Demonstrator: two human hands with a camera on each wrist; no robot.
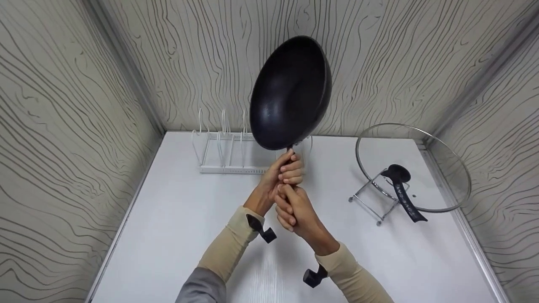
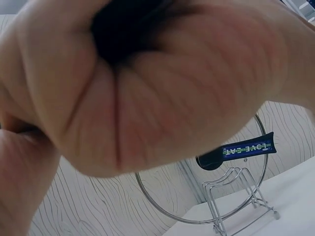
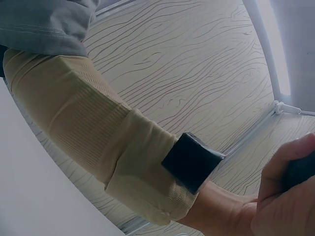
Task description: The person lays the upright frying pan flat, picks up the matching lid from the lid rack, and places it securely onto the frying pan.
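Observation:
A black wok [image 1: 290, 92] is held up above the table, tilted so its hollow inside faces the head camera. My left hand [image 1: 280, 172] grips its handle just below the pan. Right below it, my right hand [image 1: 294, 208] has its fingers curled round the lower end of the handle, which the hands mostly hide. In the left wrist view the left hand [image 2: 162, 93] fills the upper part, with a dark piece of the handle [image 2: 123, 32] showing. At the right edge of the right wrist view, fingers curl round a dark handle end [image 3: 301, 172].
A white wire rack [image 1: 227, 170] stands behind the hands at the table's back. On the right, a glass lid [image 1: 468, 176] with a black handle [image 1: 406, 200] leans in a metal wire stand [image 1: 366, 202]. Wood-patterned walls [image 1: 202, 63] enclose the white table [image 1: 168, 235].

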